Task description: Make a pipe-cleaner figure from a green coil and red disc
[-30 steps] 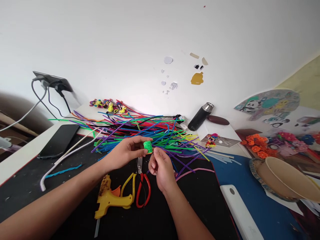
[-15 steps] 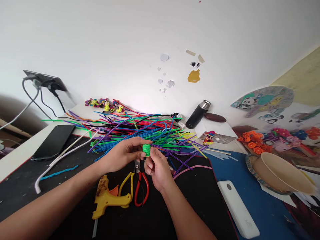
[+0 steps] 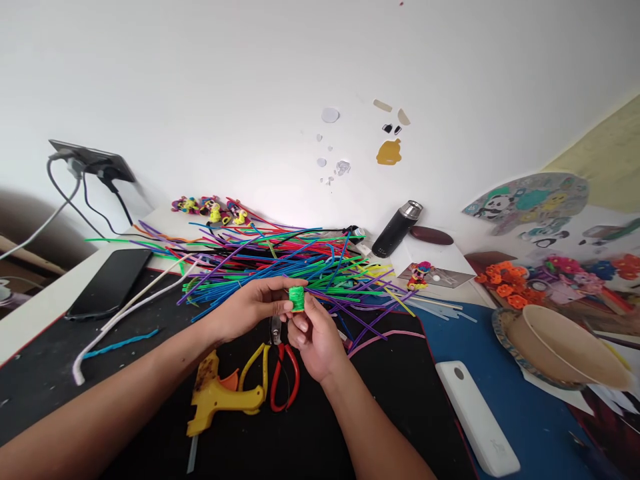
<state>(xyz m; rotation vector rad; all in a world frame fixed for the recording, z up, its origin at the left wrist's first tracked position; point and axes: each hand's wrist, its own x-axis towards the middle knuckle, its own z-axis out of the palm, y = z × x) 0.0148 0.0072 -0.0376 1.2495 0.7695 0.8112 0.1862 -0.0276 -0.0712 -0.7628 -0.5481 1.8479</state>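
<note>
Coil [image 3: 297, 298], green and tightly wound, was located between the left hand [image 3: 245, 310] and the right hand [image 3: 323, 340], raised above a black mat [image 3: 390, 413] on the surface [image 3: 43, 313]. The left hand grasped it at the left side, index finger uppermost and thumb below. The right hand gripped it at the right side with the thumb, remaining fingers curled inward. Pliers [image 3: 295, 381] with red and yellow handles lay beneath the hands, heads partly covered. A yellow glue gun [image 3: 227, 399] lay just to their left, a translucent stick [image 3: 192, 455] projecting from its near end. Multicoloured chenille stems [image 3: 270, 267] formed a loose pile beyond the hands. A black phone [image 3: 120, 280] rested at far left; a black flask [image 3: 393, 233] was positioned right of the pile.
</note>
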